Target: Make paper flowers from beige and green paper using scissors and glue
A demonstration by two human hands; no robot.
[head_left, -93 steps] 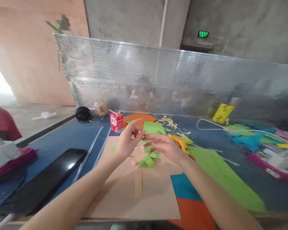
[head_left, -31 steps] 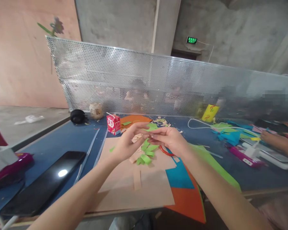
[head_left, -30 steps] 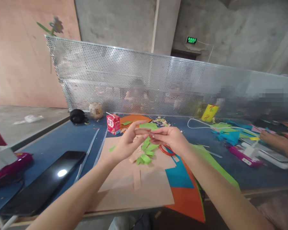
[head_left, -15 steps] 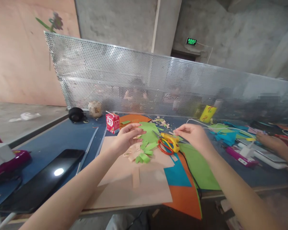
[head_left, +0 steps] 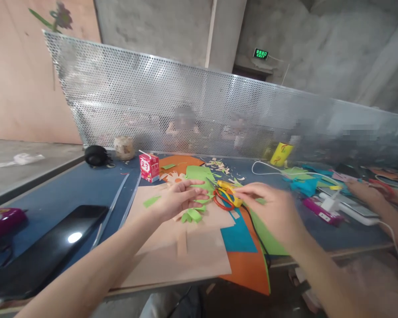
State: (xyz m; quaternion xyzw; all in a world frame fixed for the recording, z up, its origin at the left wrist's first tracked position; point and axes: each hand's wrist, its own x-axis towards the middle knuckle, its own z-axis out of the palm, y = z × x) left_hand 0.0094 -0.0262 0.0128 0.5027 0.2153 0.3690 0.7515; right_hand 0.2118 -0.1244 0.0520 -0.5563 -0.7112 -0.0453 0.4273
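My left hand [head_left: 179, 201] hovers palm-in over the beige sheet [head_left: 142, 260], fingers stretched out and slightly apart. Just beyond its fingertips and partly covered by it lie curled green strips [head_left: 194, 215] arranged like a flower. My right hand [head_left: 268, 207] is slightly blurred, with thumb and fingertips pinched together. Whatever the pinch holds, if anything, is hidden. Its fingertips are close to the yellow glue gun [head_left: 226, 187]; I cannot tell if they touch. Beside the glue gun lie scissors with red-orange handles [head_left: 223, 203].
Blue [head_left: 240, 234] and orange [head_left: 252, 274] sheets lie under the beige one. A red drink carton [head_left: 149, 168] stands behind. A black phone [head_left: 46, 251] lies at left. At right are a purple power strip [head_left: 321, 212] and another person's hand [head_left: 360, 192]. A perforated metal screen [head_left: 135, 97] crosses the back.
My right hand has moved left and down to the glue gun, still pinched. My left hand has shifted lower over the green strips, its fingers more stretched out. The view has turned slightly.
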